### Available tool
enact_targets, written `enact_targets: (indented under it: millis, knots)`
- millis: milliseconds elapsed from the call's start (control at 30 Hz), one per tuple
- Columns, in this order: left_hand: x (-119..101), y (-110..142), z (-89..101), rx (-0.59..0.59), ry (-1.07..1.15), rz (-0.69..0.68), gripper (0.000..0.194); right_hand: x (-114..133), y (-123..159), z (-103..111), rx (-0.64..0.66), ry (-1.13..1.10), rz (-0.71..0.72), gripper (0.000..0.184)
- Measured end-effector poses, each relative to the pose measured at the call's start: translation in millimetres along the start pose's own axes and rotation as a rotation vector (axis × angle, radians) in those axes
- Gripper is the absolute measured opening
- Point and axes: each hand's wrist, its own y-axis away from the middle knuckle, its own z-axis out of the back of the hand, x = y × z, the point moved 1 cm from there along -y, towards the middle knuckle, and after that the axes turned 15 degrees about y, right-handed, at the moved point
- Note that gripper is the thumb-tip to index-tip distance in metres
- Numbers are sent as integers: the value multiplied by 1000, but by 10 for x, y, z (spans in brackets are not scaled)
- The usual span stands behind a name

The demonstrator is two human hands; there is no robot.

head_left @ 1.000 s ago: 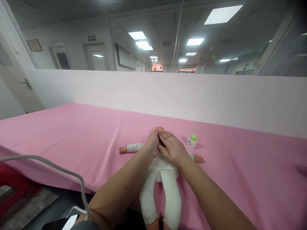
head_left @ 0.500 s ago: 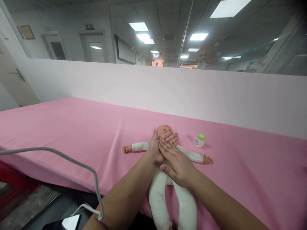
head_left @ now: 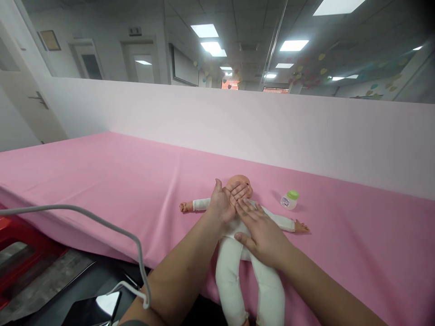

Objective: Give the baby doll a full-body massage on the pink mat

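Note:
A baby doll (head_left: 238,267) in white clothes lies on its back on the pink sheet (head_left: 102,181), arms spread, head away from me. My left hand (head_left: 227,201) is open, palm up, its fingers lying across the doll's face. Flat over the doll's chest is my right hand (head_left: 263,231), open, fingertips touching the heel of the left palm. Neither hand holds anything. To the right of the doll's head stands a small white bottle with a green cap (head_left: 289,199).
A pale pink partition (head_left: 272,131) runs along the far side of the sheet. A grey cable (head_left: 102,226) arcs over the near left edge toward my left arm. A red stool (head_left: 13,244) and a dark floor lie below left.
My right hand has slid back along the left palm toward me, from over the doll's face down onto its chest. The left hand now lies palm up over the face.

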Motion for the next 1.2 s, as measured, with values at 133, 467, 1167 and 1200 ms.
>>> enact_targets:
  millis: [133,467,1167,1200]
  knots:
    - [121,23,-20,-15,13,68,95,161,-66,2,-4,-75,29,81]
    - [176,20,25,63,57,113,92,-176,-251,67,107,124,-143,82]
    - [211,5,142,157,-187,100,77,-240,-55,149,145,108,-275,80]
    - [167,43,151,178,-249,78,73,-283,34,163,152,77,-284,79]
